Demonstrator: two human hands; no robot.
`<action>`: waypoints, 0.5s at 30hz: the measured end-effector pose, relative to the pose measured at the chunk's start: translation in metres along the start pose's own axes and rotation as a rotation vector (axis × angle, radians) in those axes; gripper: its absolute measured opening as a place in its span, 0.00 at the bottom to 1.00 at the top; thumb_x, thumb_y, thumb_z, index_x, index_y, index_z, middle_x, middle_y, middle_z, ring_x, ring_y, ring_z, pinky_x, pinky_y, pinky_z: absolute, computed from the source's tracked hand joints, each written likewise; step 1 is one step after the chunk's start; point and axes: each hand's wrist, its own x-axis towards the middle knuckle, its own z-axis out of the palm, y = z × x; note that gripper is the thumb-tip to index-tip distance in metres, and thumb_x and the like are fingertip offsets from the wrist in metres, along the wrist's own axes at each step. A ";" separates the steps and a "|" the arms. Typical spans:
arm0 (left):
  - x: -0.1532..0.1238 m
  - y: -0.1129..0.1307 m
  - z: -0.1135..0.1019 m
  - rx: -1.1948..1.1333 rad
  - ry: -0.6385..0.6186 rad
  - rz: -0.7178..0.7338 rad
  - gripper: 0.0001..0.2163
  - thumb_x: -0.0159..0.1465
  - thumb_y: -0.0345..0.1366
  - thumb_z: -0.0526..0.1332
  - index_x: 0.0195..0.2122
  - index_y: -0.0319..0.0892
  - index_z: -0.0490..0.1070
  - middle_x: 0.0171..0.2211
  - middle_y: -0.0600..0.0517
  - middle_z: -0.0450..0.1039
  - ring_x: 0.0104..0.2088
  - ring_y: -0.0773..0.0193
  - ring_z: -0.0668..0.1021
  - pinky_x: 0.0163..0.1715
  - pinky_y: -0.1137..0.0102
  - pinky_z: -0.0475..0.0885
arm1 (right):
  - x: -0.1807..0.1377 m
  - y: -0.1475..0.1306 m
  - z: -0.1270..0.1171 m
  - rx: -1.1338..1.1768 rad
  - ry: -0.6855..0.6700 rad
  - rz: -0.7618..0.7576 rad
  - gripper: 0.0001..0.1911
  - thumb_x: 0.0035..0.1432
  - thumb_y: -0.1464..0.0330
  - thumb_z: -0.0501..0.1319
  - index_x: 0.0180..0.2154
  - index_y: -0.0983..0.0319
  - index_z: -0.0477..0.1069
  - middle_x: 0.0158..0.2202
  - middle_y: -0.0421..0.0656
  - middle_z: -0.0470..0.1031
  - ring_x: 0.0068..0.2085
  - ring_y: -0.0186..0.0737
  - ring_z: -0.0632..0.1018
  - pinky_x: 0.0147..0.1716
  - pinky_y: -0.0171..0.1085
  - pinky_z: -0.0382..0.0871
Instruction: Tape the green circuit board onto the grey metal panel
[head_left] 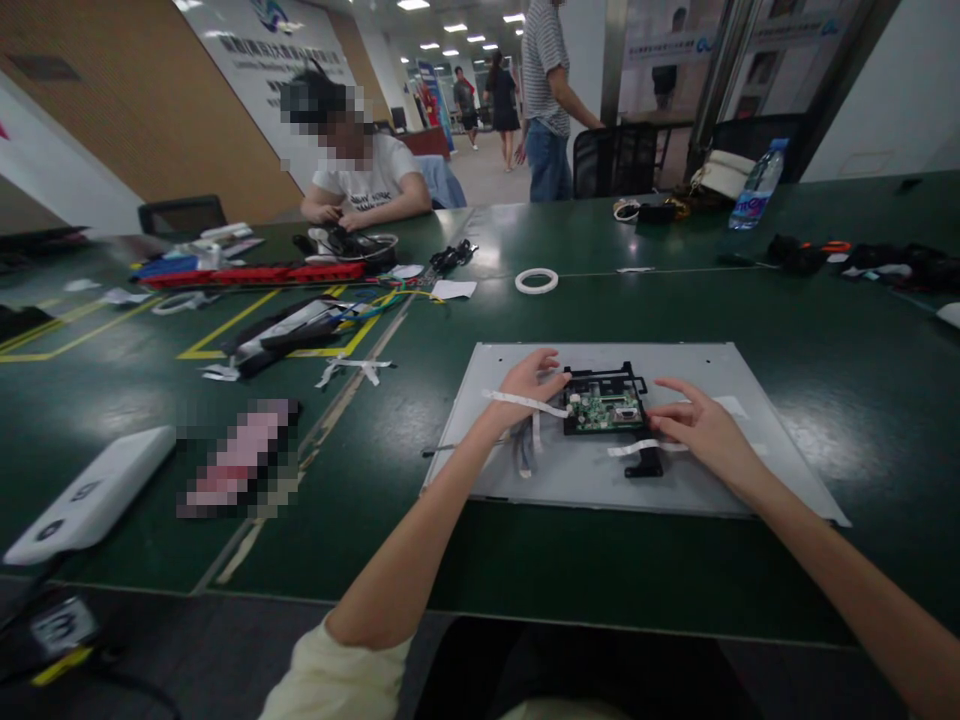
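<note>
A green circuit board (600,408) sits in a black plastic frame (600,375) on a flat grey panel (705,375). My left hand (531,382) is at the frame's upper left corner, thumb against or very near it, fingers apart. On the other side, my right hand (696,422) has its index finger stretched out and other fingertips at the frame's right edge. A white strip (525,403) runs from under my left hand to the board. Below the frame, a black bracket piece (645,460) juts towards me, with another white strip (645,449) across it.
A white tape roll (537,281) lies beyond the panel. On the left are a white power bank (94,495), a pink phone-shaped item (240,455) and a bundle with wires (292,330). A water bottle (759,185) stands far right. A person (367,180) sits across the table.
</note>
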 end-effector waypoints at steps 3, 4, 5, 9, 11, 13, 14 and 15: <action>-0.006 0.012 -0.010 -0.049 -0.107 0.027 0.24 0.60 0.47 0.58 0.55 0.42 0.61 0.56 0.44 0.65 0.56 0.56 0.68 0.52 0.61 0.65 | 0.001 0.004 -0.004 -0.018 0.008 -0.009 0.28 0.53 0.64 0.60 0.56 0.59 0.60 0.39 0.46 0.77 0.37 0.42 0.78 0.27 0.34 0.70; -0.008 0.016 -0.014 -0.078 -0.168 0.040 0.25 0.61 0.47 0.57 0.57 0.43 0.59 0.58 0.45 0.63 0.58 0.56 0.66 0.54 0.60 0.63 | 0.002 0.006 -0.005 -0.018 0.001 -0.011 0.28 0.54 0.63 0.59 0.56 0.59 0.60 0.39 0.46 0.77 0.37 0.42 0.78 0.27 0.34 0.70; -0.009 0.020 -0.018 -0.106 -0.234 0.060 0.26 0.61 0.46 0.57 0.59 0.44 0.57 0.59 0.45 0.60 0.59 0.56 0.64 0.56 0.59 0.61 | 0.002 0.007 -0.007 -0.020 -0.007 -0.013 0.27 0.54 0.62 0.58 0.56 0.59 0.60 0.39 0.46 0.77 0.38 0.42 0.78 0.27 0.34 0.70; -0.015 0.026 -0.028 -0.088 -0.401 0.151 0.38 0.55 0.44 0.64 0.64 0.47 0.48 0.65 0.47 0.48 0.64 0.52 0.53 0.62 0.56 0.50 | 0.000 0.006 -0.009 -0.092 0.018 -0.043 0.23 0.56 0.63 0.56 0.54 0.58 0.62 0.39 0.44 0.78 0.38 0.41 0.78 0.33 0.37 0.71; -0.015 0.026 -0.027 -0.014 -0.432 0.182 0.44 0.49 0.44 0.67 0.65 0.47 0.45 0.66 0.46 0.44 0.65 0.48 0.47 0.63 0.53 0.45 | -0.002 0.003 -0.008 -0.160 0.047 -0.082 0.21 0.57 0.64 0.56 0.52 0.58 0.64 0.38 0.43 0.78 0.39 0.39 0.78 0.38 0.38 0.70; -0.015 0.024 -0.025 0.054 -0.463 0.206 0.48 0.46 0.43 0.69 0.65 0.47 0.44 0.66 0.46 0.42 0.65 0.45 0.43 0.62 0.50 0.42 | -0.003 0.000 -0.006 -0.211 0.065 -0.132 0.20 0.57 0.65 0.56 0.51 0.59 0.65 0.39 0.43 0.78 0.41 0.39 0.78 0.42 0.39 0.69; -0.015 0.024 -0.024 0.073 -0.475 0.218 0.48 0.46 0.43 0.69 0.65 0.47 0.44 0.66 0.46 0.43 0.65 0.44 0.42 0.62 0.49 0.41 | -0.004 -0.001 -0.006 -0.224 0.069 -0.155 0.20 0.57 0.66 0.55 0.51 0.59 0.66 0.40 0.43 0.77 0.42 0.39 0.77 0.43 0.39 0.69; -0.015 0.024 -0.023 0.080 -0.481 0.230 0.48 0.45 0.43 0.69 0.65 0.47 0.45 0.66 0.45 0.44 0.65 0.44 0.42 0.62 0.49 0.41 | -0.004 -0.001 -0.006 -0.229 0.069 -0.175 0.20 0.57 0.66 0.55 0.52 0.59 0.66 0.41 0.43 0.77 0.43 0.39 0.77 0.43 0.39 0.69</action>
